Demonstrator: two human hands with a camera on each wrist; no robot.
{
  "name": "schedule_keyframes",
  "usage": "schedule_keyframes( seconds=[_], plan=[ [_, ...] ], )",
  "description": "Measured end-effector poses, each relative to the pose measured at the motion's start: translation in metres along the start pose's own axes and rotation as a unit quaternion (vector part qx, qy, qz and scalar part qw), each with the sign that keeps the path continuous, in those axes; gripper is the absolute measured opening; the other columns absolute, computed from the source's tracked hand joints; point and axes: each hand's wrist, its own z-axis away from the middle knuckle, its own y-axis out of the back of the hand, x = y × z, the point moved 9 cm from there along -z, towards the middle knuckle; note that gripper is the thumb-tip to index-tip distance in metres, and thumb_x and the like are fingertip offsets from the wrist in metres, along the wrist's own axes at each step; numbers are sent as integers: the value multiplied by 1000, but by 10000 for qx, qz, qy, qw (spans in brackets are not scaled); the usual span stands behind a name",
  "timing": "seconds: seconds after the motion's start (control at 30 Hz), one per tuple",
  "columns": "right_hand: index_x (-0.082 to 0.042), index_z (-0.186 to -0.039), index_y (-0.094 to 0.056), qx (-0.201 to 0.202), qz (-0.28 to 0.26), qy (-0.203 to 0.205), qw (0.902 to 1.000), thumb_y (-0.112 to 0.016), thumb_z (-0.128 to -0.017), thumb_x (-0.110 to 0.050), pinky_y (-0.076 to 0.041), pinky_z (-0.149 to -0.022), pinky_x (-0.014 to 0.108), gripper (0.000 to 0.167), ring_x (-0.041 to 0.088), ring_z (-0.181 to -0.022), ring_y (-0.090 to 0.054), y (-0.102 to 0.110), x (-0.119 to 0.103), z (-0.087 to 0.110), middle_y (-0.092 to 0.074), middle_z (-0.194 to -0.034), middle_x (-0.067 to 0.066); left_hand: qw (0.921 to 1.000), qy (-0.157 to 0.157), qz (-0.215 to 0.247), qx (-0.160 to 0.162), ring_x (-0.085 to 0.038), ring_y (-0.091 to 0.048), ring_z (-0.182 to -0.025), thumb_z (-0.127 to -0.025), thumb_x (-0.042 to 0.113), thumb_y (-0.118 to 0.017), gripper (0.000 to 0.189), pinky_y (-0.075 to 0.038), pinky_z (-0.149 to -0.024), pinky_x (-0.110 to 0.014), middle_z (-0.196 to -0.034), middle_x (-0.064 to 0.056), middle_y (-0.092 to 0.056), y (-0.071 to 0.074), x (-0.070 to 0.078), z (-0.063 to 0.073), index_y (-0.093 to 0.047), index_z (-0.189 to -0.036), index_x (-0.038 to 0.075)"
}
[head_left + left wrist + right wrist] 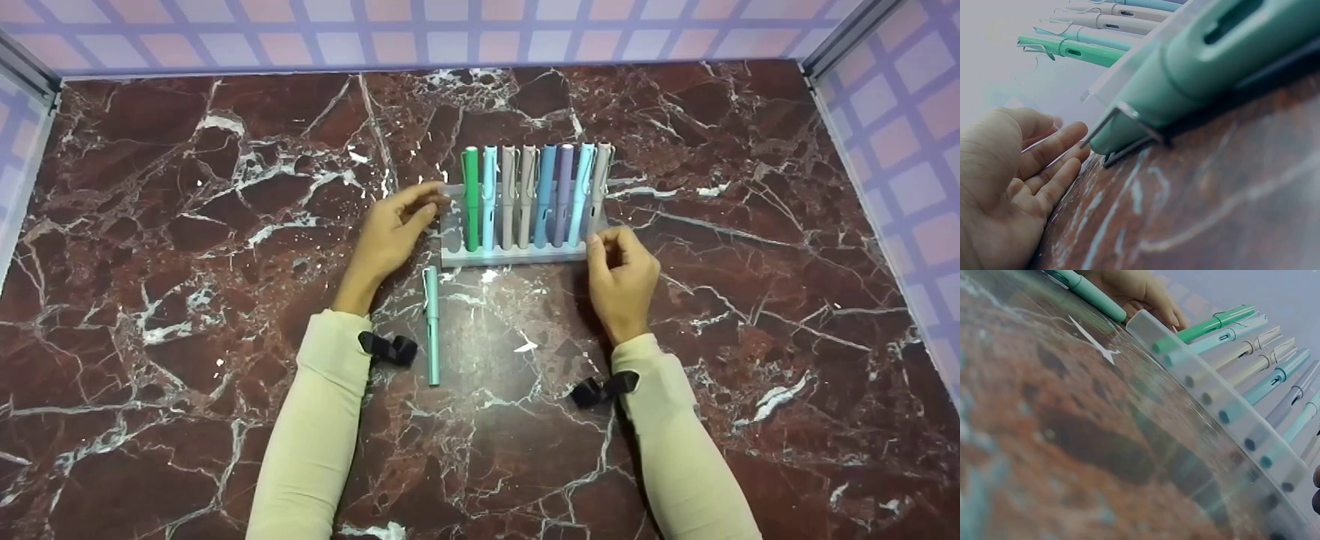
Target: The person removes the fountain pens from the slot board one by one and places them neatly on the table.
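Pinching R end of clear pen rack (517,259) w/ R hand (624,274); having L hand (391,231), fingers loosely apart, at L end, nr mint pen (433,356) on tbl (187,450).

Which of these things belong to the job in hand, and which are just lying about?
Part of the job, it seems:
clear pen stand, between left hand and right hand
eight upright pens in it
probably the mint-green pen lying in front

Just surroundings, or worn:
marbled tabletop
checked walls
black wrist straps
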Motion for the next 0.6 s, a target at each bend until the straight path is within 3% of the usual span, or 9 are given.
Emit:
schedule_keyframes(
  seconds=[0.27,0.6],
  plan=[
    [4,-77,-62,297,56,69,9995,-65,-85,-1,-40,-62,23,10,15,-65,-50,5,2,-3,-61,-71,11,10000,-51,-76,26,-27,-66,-100,-101,5,-53,35,-57,-87,-31,-121,-14,-68,1,1,0,-61,-135,6],
    [1,-82,-65,334,294,215,9988,-70,-82,-5,-42,-72,26,8,25,-77,-54,6,2,-4,-59,-82,14,9998,-43,-210,37,-23,-66,-101,-101,6,-55,34,-56,-85,-27,-121,-12,-69,2,1,0,-62,-134,8]
  ],
)
